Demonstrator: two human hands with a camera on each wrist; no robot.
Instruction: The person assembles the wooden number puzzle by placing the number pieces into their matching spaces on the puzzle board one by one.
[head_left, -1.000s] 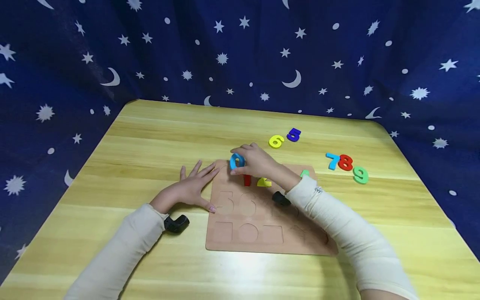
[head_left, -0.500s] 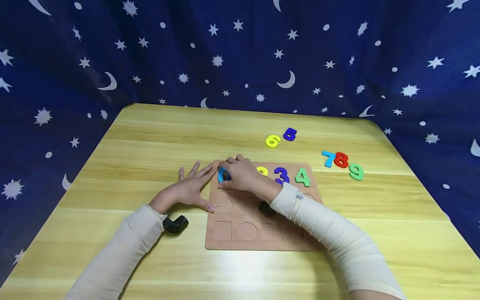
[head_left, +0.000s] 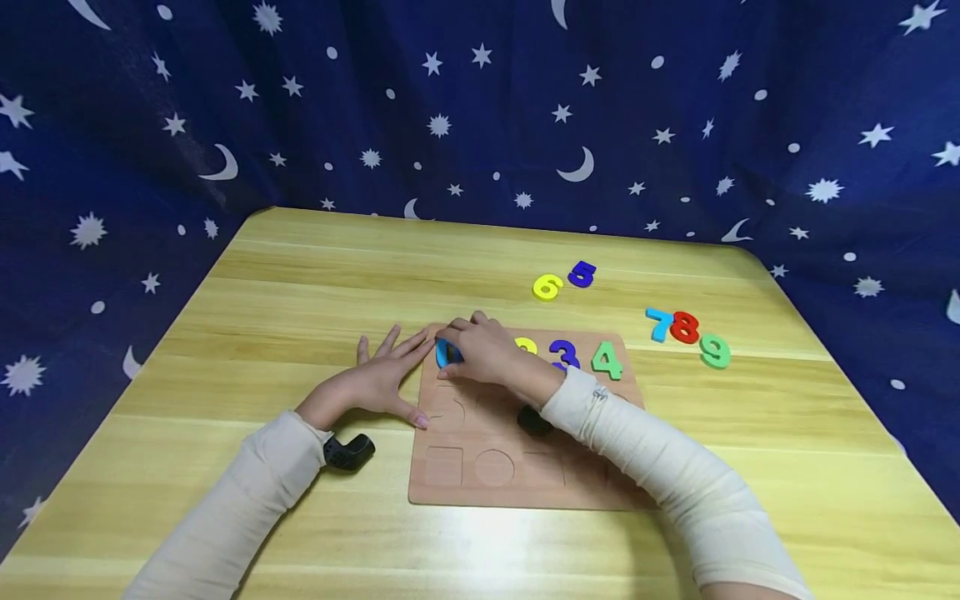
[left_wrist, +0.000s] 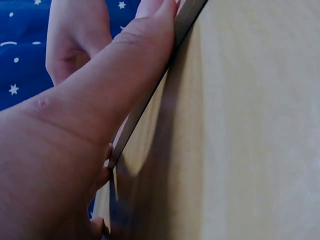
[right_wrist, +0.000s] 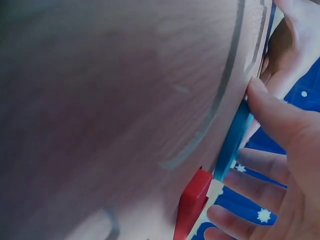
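My right hand [head_left: 483, 350] holds a blue number 0 piece [head_left: 442, 353] at the top left corner of a wooden number puzzle board [head_left: 468, 429]. In the right wrist view, thumb and fingers lie on either side of the blue piece [right_wrist: 234, 140], down against the board. A red piece [right_wrist: 192, 202] stands out of the board beside it; in the head view my hand hides it. My left hand [head_left: 375, 382] is spread flat, its thumb and fingertips at the board's left edge. In the left wrist view, the left thumb [left_wrist: 145, 45] lies along the board's side.
On the board's top row are a yellow 2 [head_left: 527, 344], partly hidden, a purple 3 [head_left: 564, 353] and a green 4 [head_left: 607, 361]. Beyond lie a yellow 6 [head_left: 547, 287], dark blue 5 [head_left: 582, 274], light blue 7 [head_left: 660, 323], red 8 [head_left: 685, 327] and green 9 [head_left: 715, 352].
My right hand has carried the blue 0 left and down onto the board's top left corner, uncovering the 3 and 4. The left hand has stayed at the board's edge.
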